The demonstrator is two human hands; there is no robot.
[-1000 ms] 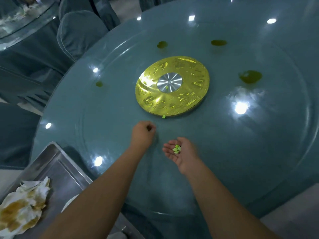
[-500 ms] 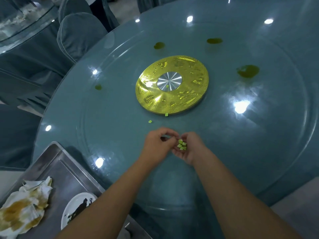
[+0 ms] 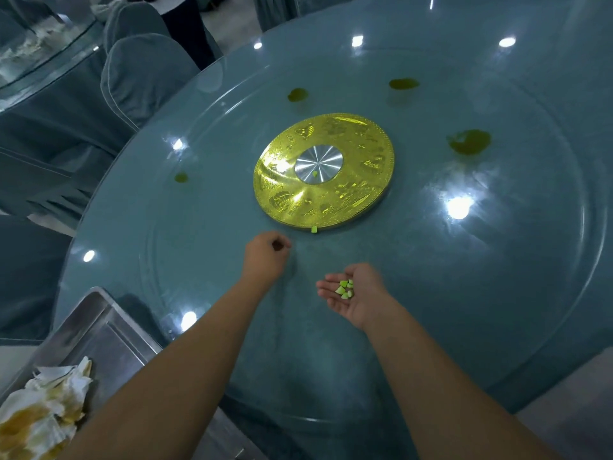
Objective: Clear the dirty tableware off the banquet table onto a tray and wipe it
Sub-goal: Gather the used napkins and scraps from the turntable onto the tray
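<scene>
Green bits are cradled in the upturned right hand, fingers loosely open, above the worktop. The left hand is curled; any hold cannot be told. The tray is set at the near-left edge.

This is a banquet hall in a restaurant. The big round table carries a glass turntable on a gold embossed hub, as shared-dish dining tables do. Chairs in fitted cloth covers ring it, a second glass-topped table stands behind, and a steel tray holds stained napkins.
</scene>
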